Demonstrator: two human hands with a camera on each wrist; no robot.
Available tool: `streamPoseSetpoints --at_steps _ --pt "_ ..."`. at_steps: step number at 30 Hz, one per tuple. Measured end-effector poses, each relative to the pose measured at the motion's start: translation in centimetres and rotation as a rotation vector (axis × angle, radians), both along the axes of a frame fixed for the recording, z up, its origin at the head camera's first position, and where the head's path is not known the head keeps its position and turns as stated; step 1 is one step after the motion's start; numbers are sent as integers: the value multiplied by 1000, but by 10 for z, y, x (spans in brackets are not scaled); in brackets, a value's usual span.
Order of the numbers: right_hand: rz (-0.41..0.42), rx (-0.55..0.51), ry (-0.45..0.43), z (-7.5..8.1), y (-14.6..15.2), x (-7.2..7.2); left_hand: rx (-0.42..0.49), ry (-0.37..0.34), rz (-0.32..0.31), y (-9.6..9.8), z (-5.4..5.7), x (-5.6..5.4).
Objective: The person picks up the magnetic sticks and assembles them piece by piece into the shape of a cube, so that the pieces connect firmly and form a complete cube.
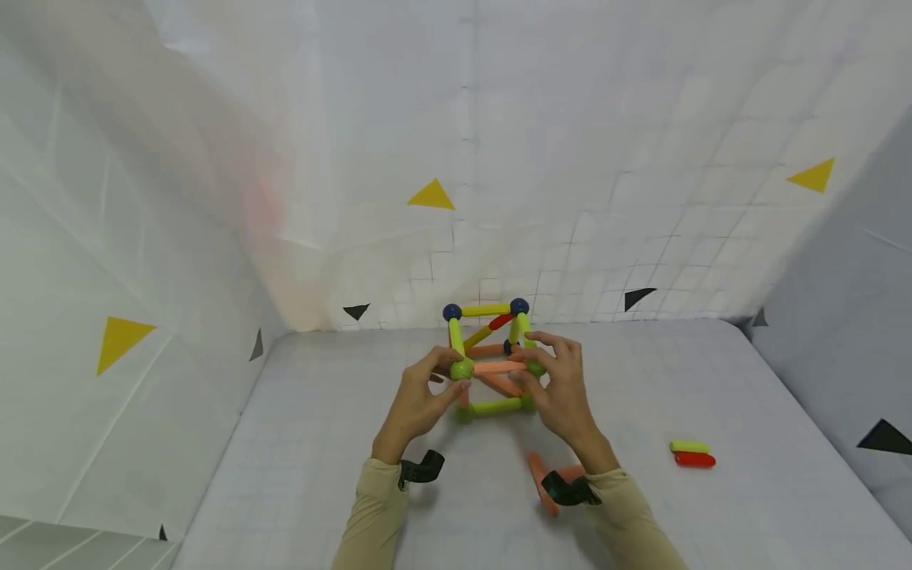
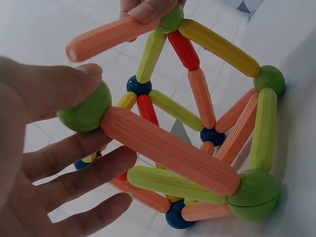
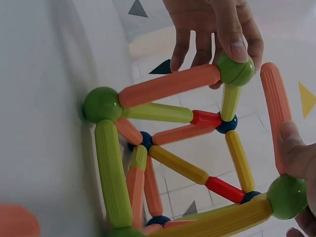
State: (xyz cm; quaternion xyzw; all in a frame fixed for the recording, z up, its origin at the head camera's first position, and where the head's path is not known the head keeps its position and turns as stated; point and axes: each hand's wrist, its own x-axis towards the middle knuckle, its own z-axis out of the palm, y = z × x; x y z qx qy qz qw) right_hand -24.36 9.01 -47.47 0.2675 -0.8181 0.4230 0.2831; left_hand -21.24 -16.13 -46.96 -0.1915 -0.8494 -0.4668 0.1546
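A cube-like frame of coloured rods and balls stands on the table, with dark blue balls (image 1: 519, 306) at its far top corners. My left hand (image 1: 416, 400) pinches the green ball (image 2: 91, 111) at the near top left corner between thumb and fingers. At the near top right corner, my right hand (image 1: 566, 388) grips an orange rod (image 3: 274, 98) by its end beside another green ball (image 3: 286, 196). The rod points across toward the left ball, and the left wrist view shows a small gap between its free end and that ball.
Loose orange rods (image 1: 543, 484) lie on the table (image 1: 306, 475) under my right wrist. Farther right are a yellow-green rod (image 1: 689, 447) and a red rod (image 1: 694, 460), side by side. A pale wall (image 1: 356, 158) rises behind the frame.
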Motion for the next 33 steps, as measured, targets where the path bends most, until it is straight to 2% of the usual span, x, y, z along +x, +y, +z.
streamPoseSetpoints --at_steps 6,23,28,33 --pt "-45 40 80 1 4 -1 -4 -14 1 -1 0 -1" --pt "-67 93 121 -5 0 -4 23 -34 -5 2 -1 -2" --pt "-58 92 92 -5 -1 -3 18 -40 -4 1 -1 -2" --pt "-9 23 -69 -4 8 -4 4 -63 -7 2 -1 -2"
